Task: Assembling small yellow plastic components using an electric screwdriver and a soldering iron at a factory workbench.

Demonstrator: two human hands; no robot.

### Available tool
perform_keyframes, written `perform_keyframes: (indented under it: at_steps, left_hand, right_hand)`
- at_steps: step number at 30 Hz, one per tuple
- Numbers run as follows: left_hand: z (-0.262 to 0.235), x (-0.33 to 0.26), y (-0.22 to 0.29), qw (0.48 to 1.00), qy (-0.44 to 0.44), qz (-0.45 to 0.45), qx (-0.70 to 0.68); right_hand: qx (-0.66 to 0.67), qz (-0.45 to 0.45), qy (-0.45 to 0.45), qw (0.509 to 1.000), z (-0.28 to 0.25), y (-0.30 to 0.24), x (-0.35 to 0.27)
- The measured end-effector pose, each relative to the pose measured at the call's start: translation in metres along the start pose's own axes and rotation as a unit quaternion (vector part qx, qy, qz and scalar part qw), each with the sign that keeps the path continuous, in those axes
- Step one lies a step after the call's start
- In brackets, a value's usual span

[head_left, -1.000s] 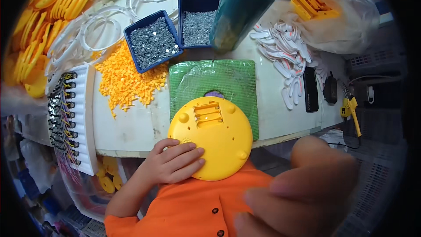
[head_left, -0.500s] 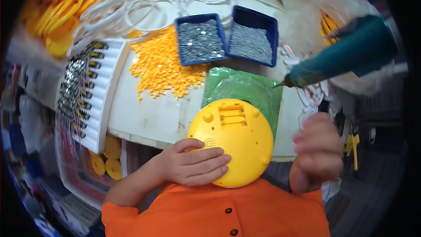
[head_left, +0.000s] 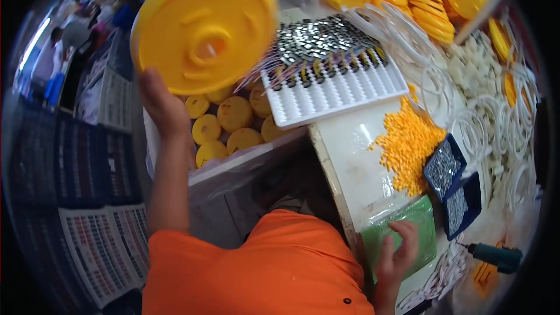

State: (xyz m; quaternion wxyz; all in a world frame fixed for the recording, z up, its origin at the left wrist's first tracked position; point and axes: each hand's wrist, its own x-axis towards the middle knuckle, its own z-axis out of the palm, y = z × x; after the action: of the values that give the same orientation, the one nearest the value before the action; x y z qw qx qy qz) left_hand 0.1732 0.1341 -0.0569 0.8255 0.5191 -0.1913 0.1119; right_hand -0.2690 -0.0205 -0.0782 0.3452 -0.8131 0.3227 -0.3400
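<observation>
Far left: left hand (head_left: 166, 108) clamped on the lower-left rim of the yellow disc (head_left: 204, 14), most fingers hidden behind it, disc up over the near end of a bin (head_left: 228, 167) of yellow round parts (head_left: 234, 113). Then white tray (head_left: 332, 98) with wired parts (head_left: 318, 70), small orange-yellow pieces (head_left: 408, 146). Right hand (head_left: 398, 256) at the green mat (head_left: 421, 230), fingers curled and apart, contact unclear; powered screwdriver (head_left: 496, 257) farther right.

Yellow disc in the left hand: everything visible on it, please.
The yellow disc is round and plastic-looking, with a smooth rounded rim, low raised shapes on the visible face and an opening near its centre; blur hides finer detail. It is raised and tilted at the view's upper left, held at its lower rim by the left hand. Nothing else visibly touches it.
</observation>
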Motion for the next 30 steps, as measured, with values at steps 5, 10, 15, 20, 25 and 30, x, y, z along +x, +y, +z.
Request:
perform_keyframes:
  at_steps: [5,10,15,20,25,30]
  left_hand:
    - [-0.136,0.032,-0.079,0.880,-0.021,-0.001,0.474]
    - [-0.232,-0.018,-0.152,0.668,-0.193,-0.163,0.700]
    - [-0.260,-0.060,-0.187,0.520,-0.252,-0.297,0.760]
    - [-0.286,-0.044,-0.203,0.522,-0.192,-0.268,0.787]
    - [-0.249,-0.015,-0.202,0.568,-0.182,-0.114,0.795]
    - [-0.179,0.028,-0.206,0.801,-0.099,0.009,0.590]
  right_hand:
    - [-0.064,-0.044,-0.209,0.975,0.037,-0.019,0.020]
    - [-0.090,-0.059,-0.233,0.966,0.049,-0.019,0.027]
    - [-0.098,-0.022,-0.245,0.964,0.049,-0.020,0.029]
    - [-0.106,-0.013,-0.249,0.963,0.050,-0.023,0.033]
    - [-0.107,-0.014,-0.268,0.957,0.048,-0.029,0.037]
    - [-0.127,-0.014,-0.216,0.968,0.035,-0.016,0.031]
